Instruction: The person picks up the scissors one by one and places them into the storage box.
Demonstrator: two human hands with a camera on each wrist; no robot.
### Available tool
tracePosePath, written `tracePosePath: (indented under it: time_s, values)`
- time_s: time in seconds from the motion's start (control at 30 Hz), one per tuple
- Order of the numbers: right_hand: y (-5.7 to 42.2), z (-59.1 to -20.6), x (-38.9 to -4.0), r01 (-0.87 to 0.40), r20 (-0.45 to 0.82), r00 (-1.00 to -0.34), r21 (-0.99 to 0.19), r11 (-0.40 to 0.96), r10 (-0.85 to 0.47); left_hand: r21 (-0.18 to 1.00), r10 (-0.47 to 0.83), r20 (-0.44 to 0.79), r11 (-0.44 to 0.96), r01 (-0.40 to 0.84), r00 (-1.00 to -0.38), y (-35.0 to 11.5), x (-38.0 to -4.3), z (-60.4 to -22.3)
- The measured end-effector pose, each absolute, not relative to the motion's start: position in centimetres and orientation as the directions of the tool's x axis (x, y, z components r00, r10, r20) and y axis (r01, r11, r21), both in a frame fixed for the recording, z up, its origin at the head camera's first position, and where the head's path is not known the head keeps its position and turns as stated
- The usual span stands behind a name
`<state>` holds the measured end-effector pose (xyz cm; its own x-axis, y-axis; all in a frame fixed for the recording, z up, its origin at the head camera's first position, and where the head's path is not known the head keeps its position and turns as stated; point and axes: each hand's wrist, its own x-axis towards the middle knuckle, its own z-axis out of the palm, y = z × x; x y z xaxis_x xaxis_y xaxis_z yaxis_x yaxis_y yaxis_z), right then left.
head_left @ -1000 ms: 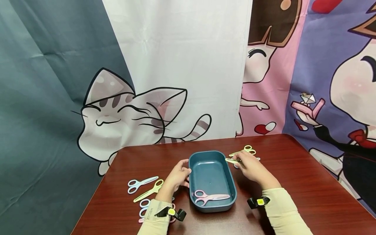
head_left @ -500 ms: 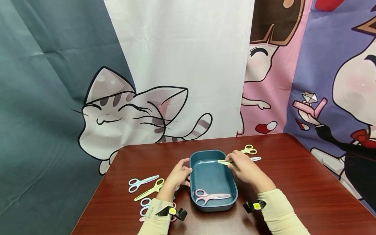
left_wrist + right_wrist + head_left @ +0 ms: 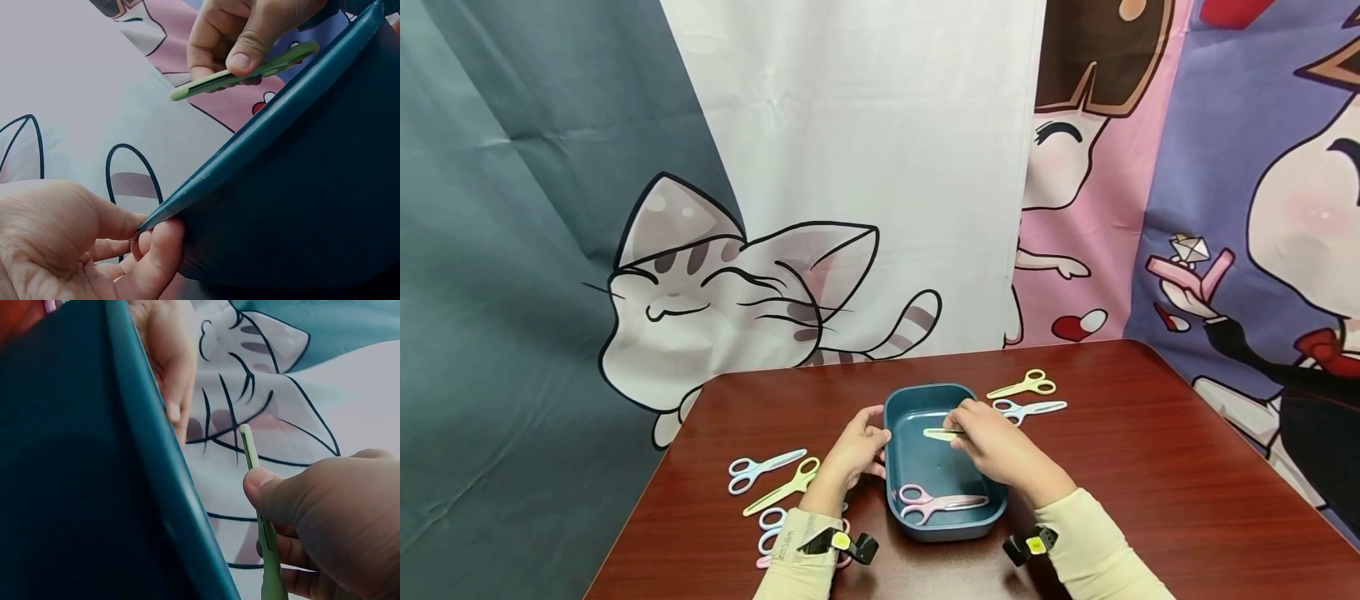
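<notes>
A dark teal rectangular tray (image 3: 928, 467) stands in the middle of the table in the head view. On its left rim my left hand (image 3: 852, 450) pinches the edge, thumb above and fingers beneath, as the left wrist view shows. My right hand (image 3: 1000, 446) grips yellow-green scissors (image 3: 938, 434) over the tray's inside. Their blades are together and point left; the handles are mostly hidden by the hand. In the left wrist view the held scissors (image 3: 212, 82) appear above the rim. Pink scissors (image 3: 951, 502) lie in the tray's near end.
Right of the tray lie yellow-green scissors (image 3: 1022, 385) and light blue scissors (image 3: 1041, 408). On the left are light blue scissors (image 3: 784, 460), yellow-green scissors (image 3: 775, 497) and more blue-handled scissors (image 3: 771, 518), partly behind the left forearm. A printed cloth (image 3: 880, 125) hangs behind the table.
My right hand has carried the yellow-green scissors leftward and nearer, from beside the tray's right rim to over its inside. The left hand stays on the rim.
</notes>
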<state>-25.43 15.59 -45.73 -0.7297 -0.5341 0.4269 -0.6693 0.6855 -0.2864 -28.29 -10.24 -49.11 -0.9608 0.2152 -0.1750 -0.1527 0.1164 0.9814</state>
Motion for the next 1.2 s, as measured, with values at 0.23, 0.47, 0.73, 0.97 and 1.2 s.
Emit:
tracePosePath:
  time_s: [0.23,0.47,0.73,0.97,1.2]
  values:
    - [13.7,-45.7,-25.4,-0.68,0.4,-0.725,-0.287,0.675,-0.561,0.98,0.209,-0.185,0.113,-0.164,-0.96,-10.2,-28.4,-49.0]
    - [12.3,-45.9,-25.4,-0.675,0.359,-0.731,-0.256,0.692,-0.58,0.981,0.217,-0.178,0.113,-0.157,-0.96,-10.1,-28.5,-49.1]
    - [11.8,-46.7,-25.4,-0.673,0.273,-0.738,-0.227,0.704,-0.618,0.981,0.216,-0.181,0.104,-0.162,-0.959,-10.2,-28.4,-49.1]
    - [11.0,-47.6,-25.2,-0.654,0.222,-0.754,-0.173,0.736,-0.618,0.981,0.216,-0.183,0.11,-0.162,-0.959,-10.2,-28.5,-49.2]
    - [10.6,-48.6,-25.2,-0.644,0.203,-0.763,-0.144,0.752,-0.614,0.979,0.215,-0.189,0.112,-0.168,-0.958,-10.2,-28.5,-49.3]
